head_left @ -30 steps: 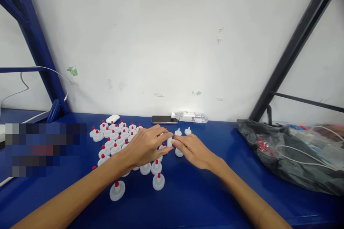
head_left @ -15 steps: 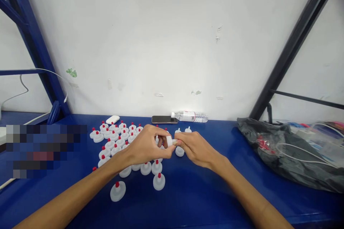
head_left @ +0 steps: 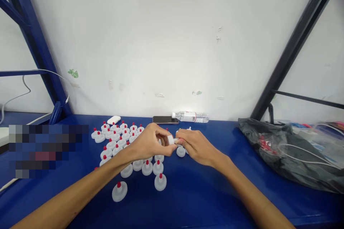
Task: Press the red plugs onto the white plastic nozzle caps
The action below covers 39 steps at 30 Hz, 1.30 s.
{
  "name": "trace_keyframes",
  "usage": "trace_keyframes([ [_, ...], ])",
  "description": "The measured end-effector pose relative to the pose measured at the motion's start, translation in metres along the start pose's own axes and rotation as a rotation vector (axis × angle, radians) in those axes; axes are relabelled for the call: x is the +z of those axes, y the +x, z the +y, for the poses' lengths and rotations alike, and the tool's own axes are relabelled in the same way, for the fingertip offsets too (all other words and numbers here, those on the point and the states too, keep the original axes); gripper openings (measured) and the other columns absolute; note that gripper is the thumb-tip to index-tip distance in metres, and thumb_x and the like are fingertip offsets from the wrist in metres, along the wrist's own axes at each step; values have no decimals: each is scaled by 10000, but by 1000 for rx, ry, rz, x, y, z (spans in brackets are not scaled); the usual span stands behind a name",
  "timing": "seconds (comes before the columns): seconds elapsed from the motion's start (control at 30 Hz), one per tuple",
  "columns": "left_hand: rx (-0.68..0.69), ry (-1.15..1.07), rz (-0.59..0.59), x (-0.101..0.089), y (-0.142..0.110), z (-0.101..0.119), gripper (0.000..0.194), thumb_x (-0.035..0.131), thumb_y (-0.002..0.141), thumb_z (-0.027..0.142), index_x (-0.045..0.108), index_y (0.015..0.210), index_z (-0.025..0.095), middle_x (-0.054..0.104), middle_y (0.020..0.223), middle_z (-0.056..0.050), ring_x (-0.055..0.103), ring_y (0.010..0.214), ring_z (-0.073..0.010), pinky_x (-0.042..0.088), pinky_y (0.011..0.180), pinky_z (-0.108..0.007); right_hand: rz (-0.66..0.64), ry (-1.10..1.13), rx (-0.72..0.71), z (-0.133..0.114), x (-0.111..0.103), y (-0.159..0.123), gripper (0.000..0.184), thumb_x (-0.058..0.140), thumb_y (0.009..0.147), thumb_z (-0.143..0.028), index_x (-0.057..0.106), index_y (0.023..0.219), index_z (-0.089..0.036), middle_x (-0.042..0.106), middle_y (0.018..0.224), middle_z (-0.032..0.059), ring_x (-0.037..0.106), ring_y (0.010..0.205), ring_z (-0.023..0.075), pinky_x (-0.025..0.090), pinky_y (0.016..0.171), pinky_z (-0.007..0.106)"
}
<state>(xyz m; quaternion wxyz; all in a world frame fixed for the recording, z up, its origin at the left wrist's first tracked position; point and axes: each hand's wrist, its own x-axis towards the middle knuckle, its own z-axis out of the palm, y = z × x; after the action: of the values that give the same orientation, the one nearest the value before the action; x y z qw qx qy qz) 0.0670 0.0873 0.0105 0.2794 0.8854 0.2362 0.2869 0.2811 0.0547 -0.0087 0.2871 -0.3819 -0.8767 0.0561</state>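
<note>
Above the middle of the blue table, my left hand is closed round a white nozzle cap by its wide base, tilted on its side. My right hand pinches the same cap by its narrow spout, which points right; whether a red tip is between these fingers is hidden. Beneath and left of my hands stand several white nozzle caps with red tips. Near my right hand are a few without visible red tips, partly covered by the hand.
A black phone and a lying clear water bottle are at the wall, with a small white case to their left. On the right lies a dark plastic bag with red pieces on it. Blue frame posts rise at the left.
Both hands stay on the same white nozzle cap. The right hand's fingers have turned slightly round the spout. The view has shifted a little, moving everything slightly right.
</note>
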Motion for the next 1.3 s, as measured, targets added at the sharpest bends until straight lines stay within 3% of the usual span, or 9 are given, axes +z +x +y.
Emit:
trace_keyframes([
  [0.2, 180, 338, 181, -1, -1, -10, 41, 664, 717, 210, 661, 684, 185, 546, 593, 29, 442, 571, -121, 349, 564, -281, -62, 195, 117, 11, -6, -2, 512, 293, 1093, -538, 404, 709, -218, 459, 635, -37, 409, 578, 135, 303, 576, 271],
  [0.3, 208, 435, 247, -16, -8, -22, 128, 646, 782, 223, 724, 879, 190, 673, 713, -13, 550, 639, -154, 393, 587, -283, 109, 206, 327, 39, -28, -17, 554, 252, 1070, -614, 418, 706, -231, 456, 564, -39, 427, 537, 150, 348, 574, 281],
  [0.4, 171, 472, 317, -27, -13, -34, 246, 615, 871, 243, 718, 1088, 190, 745, 901, -46, 612, 696, -158, 469, 650, -288, 256, -46, 491, 69, -48, -29, 567, 155, 1083, -568, 431, 720, -232, 464, 601, -18, 457, 572, 171, 354, 592, 294],
  [0.57, 119, 445, 262, -14, -14, -36, 324, 662, 926, 310, 667, 1244, 249, 744, 987, -3, 613, 666, -132, 499, 652, -275, 56, -173, 498, 89, -39, -30, 377, 476, 1016, -435, 661, 779, -209, 662, 736, 28, 560, 690, 196, 342, 658, 303],
  [0.77, 158, 402, 146, 1, -16, -28, 261, 715, 936, 399, 715, 1162, 270, 681, 1154, -41, 629, 1038, -218, 536, 797, -316, -95, -167, 513, 93, -28, -32, 207, 654, 910, -422, 785, 926, -263, 755, 807, 12, 630, 682, 181, 368, 633, 280],
  [0.97, 163, 375, 113, 6, -16, -33, 351, 705, 955, 403, 669, 1276, 266, 689, 1139, -46, 605, 1073, -229, 528, 913, -361, 41, -176, 490, 73, -37, -25, 351, 488, 1023, -480, 739, 987, -237, 751, 833, 24, 634, 720, 196, 396, 668, 301],
  [1.07, 148, 370, 127, 8, -17, -34, 486, 702, 960, 405, 560, 1412, 294, 703, 1137, -27, 618, 1027, -221, 536, 882, -363, 112, -10, 417, 48, -32, -17, 368, 490, 1027, -514, 721, 1012, -227, 730, 776, 11, 611, 648, 178, 409, 630, 289],
  [1.17, 159, 380, 146, 11, -18, -33, 553, 714, 954, 399, 508, 1460, 316, 713, 1104, -6, 621, 969, -214, 529, 839, -357, 90, 147, 328, 22, -21, -11, 334, 547, 1011, -514, 720, 1041, -230, 719, 749, -5, 598, 599, 155, 399, 587, 264],
  [1.3, 215, 407, 170, 14, -17, -37, 496, 724, 944, 414, 572, 1399, 286, 716, 1060, -18, 599, 943, -225, 500, 821, -361, 10, -4, 187, 0, -6, -6, 301, 512, 1047, -415, 703, 921, -220, 694, 739, -7, 564, 617, 140, 356, 629, 268],
])
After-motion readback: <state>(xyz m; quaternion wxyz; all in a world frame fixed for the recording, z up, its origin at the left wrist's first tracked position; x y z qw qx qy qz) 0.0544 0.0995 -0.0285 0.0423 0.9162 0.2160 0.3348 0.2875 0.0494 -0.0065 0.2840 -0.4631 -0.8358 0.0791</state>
